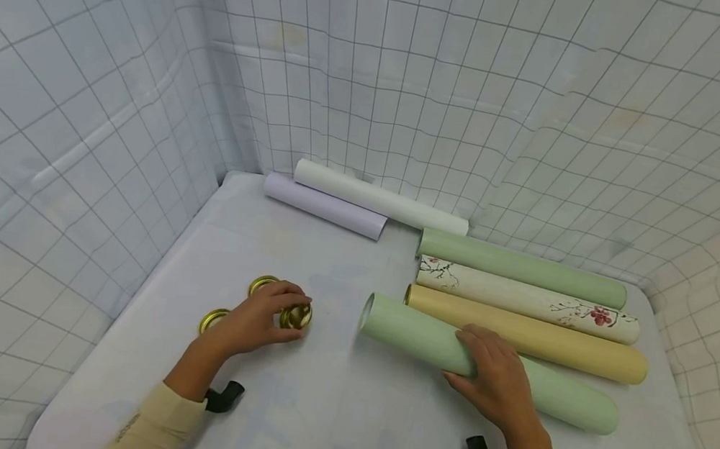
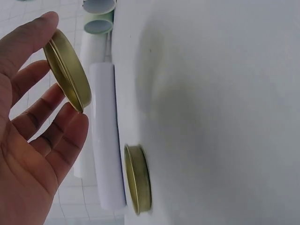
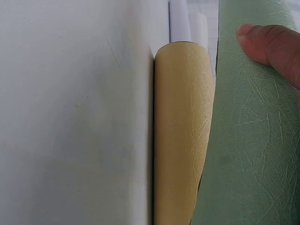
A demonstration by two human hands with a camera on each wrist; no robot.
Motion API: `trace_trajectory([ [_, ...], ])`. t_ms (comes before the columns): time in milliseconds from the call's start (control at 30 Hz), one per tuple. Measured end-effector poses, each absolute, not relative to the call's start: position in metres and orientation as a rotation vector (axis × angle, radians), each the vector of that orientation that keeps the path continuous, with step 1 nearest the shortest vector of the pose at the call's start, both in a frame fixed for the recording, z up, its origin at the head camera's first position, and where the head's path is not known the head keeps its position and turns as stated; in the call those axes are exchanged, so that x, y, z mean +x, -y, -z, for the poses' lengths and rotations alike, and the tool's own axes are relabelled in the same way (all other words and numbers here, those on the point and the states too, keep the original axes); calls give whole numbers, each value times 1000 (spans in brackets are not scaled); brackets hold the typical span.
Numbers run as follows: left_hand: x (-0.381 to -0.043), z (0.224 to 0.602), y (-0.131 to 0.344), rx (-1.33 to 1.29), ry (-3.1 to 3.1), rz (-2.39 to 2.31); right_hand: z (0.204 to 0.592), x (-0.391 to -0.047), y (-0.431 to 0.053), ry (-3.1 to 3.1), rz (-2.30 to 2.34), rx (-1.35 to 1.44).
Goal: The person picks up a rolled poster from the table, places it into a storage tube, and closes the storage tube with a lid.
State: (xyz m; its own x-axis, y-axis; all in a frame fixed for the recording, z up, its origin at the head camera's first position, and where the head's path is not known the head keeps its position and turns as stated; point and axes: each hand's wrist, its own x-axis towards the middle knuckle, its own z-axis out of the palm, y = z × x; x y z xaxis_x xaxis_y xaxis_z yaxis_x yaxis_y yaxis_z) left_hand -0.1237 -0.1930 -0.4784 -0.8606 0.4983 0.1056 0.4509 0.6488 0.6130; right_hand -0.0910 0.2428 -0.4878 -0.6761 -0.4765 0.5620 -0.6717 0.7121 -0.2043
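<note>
My left hand (image 1: 260, 320) pinches a shallow round gold metal lid (image 1: 296, 315) at its rim, thumb on one side and fingertips on the other. In the left wrist view the lid (image 2: 70, 70) is held up off the table on edge to the camera. Two more gold lids lie by this hand: one (image 1: 261, 284) just beyond it, another (image 1: 211, 317) partly behind the wrist. My right hand (image 1: 495, 371) grips a light green textured wallpaper roll (image 1: 415, 331) around its middle. The roll's open left end faces the lids, and its thumb-side surface (image 3: 253, 117) fills the right wrist view.
Beyond the held roll lie a yellow roll (image 1: 519, 330), a white roll with red blossoms (image 1: 516, 297) and another green roll (image 1: 525, 268). A lilac roll (image 1: 326, 205) and a white roll (image 1: 382, 199) lie at the back. Gridded cloth walls (image 1: 381, 75) enclose the white table (image 1: 316, 408).
</note>
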Motion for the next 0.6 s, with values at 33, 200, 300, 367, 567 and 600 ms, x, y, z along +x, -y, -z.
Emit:
trace_trajectory([
  [33, -124, 478, 190, 798, -2767, -1039, 487, -91, -243, 2442, -553, 879],
  [200, -126, 477, 175, 763, -2650, -1211, 486, -90, -243, 2458, -554, 877],
  [300, -126, 477, 165, 781, -2576, -1325, 487, -89, -243, 2464, -557, 876],
  [367, -127, 477, 159, 795, -2538, -1397, 487, -89, -244, 2461, -554, 876],
  [567, -130, 473, 141, 850, -2418, -1593, 487, -89, -243, 2446, -548, 884],
  [600, -130, 472, 139, 855, -2387, -1626, 487, -88, -242, 2444, -552, 886],
])
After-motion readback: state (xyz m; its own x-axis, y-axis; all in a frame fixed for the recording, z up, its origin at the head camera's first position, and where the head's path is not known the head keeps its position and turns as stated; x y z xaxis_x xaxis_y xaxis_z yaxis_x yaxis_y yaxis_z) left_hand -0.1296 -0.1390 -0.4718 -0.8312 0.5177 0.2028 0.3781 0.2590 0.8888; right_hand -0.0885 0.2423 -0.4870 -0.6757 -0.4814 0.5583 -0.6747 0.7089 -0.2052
